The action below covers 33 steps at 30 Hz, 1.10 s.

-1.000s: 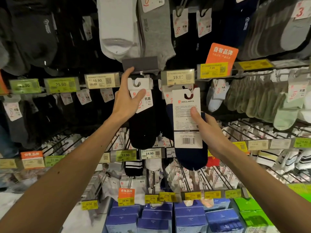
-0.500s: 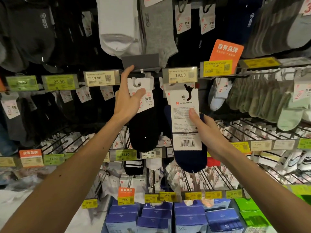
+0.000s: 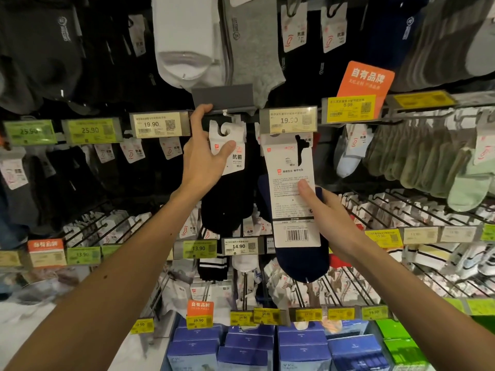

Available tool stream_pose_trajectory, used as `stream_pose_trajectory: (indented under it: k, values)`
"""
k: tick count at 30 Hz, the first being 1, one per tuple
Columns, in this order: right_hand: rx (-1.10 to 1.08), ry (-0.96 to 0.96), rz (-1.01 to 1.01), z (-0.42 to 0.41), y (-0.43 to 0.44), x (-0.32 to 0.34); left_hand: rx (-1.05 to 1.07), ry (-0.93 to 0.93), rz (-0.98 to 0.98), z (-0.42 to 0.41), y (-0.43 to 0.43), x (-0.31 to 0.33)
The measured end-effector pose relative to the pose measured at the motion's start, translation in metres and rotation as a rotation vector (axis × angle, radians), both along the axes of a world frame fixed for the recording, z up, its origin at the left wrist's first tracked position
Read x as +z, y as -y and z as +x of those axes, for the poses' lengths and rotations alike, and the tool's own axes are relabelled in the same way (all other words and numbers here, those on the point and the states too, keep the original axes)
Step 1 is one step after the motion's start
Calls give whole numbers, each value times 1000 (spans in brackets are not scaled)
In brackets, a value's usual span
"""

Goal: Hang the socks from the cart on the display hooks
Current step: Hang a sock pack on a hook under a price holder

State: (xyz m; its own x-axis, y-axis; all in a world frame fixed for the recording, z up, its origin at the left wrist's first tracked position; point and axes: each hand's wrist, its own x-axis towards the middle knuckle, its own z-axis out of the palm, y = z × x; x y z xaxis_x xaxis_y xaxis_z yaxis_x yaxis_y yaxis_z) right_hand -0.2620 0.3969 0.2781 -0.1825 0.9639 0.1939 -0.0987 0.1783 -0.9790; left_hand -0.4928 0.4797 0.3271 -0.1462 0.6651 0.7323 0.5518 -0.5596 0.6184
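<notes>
Pinching white-carded black fabric socks (image 3: 227, 204) between left hand (image 3: 203, 162) thumb and fingers — clamping navy-blue fabric socks (image 3: 302, 263), long white paper label outward, in curled right hand (image 3: 332, 220) fingers.

Both bare forearms reach up from the near corners toward the middle. The left hand (image 3: 203, 162) is higher, its index finger stretched upward and its thumb pinching the black sock pack (image 3: 227, 204). To the right and lower, the right hand (image 3: 332, 218) grips the navy sock pack (image 3: 290, 210), thumb on its front.
</notes>
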Motion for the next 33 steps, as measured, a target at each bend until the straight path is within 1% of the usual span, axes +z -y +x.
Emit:
stream_pose_trajectory:
  k: [4,8,14,19,21,22,24,26,29,30,31,33]
  values:
    - [-2,-31,-14,0,-1,3,37,45,8,10,-6,-10]
    - [3,-42,-28,2,1,4,85,15,26,18,-5,-12]
    - [-64,-46,-46,11,4,-1,121,-110,-32,8,5,-12]
    - [-184,-68,-93,19,6,-15,213,-284,-167,10,40,-23]
    - [-205,-85,-121,23,9,-19,191,-330,-248,9,60,-36]
    - [-211,-91,-129,25,10,-21,147,-338,-263,11,71,-44]
    - [-223,-86,-133,23,12,-22,28,-294,-263,20,93,-55]
    - [-250,-48,-100,14,13,-22,-107,-196,-312,34,111,-57]
    - [-229,40,24,-8,19,-19,-403,74,-590,57,126,-50]
    - [-179,84,62,-15,22,-18,-467,160,-666,62,128,-47]
    - [-97,130,86,-22,26,-18,-494,222,-697,65,128,-46]
    - [80,190,75,-32,34,-18,-491,330,-681,61,127,-46]
